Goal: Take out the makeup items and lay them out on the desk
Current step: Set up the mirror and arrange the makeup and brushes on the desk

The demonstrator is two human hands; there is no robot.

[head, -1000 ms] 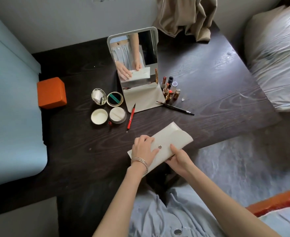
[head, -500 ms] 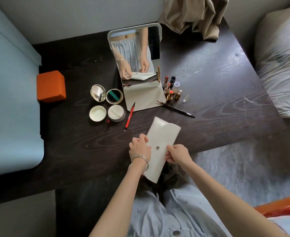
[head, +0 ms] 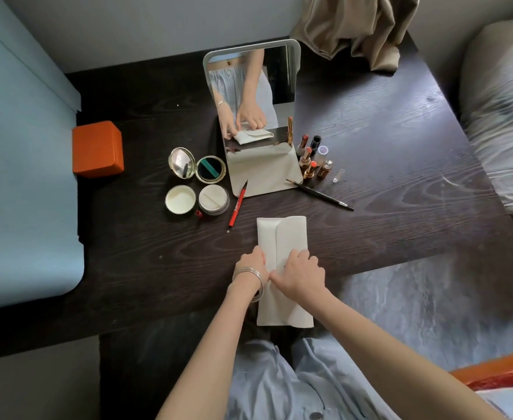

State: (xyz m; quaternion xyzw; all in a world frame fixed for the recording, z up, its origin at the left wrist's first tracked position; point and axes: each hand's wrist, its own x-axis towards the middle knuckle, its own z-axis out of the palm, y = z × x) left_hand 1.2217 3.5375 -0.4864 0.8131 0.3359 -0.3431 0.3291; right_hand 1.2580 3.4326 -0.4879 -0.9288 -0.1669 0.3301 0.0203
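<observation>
While flat on desk (head: 400,165) | pouch (head: 282,237) | both hands' fingers (head: 302,257) press it

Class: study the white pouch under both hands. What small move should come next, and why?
Probably press the flap shut and slide the pouch aside. Left hand and right hand pinch its folded flap, it overhangs the desk edge, and lipsticks and compacts already lie out.

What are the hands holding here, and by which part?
Both hands are on the white pouch: the left hand at its left edge, the right hand pressing on its flap near the middle. The pouch lies flat on the desk.
</observation>
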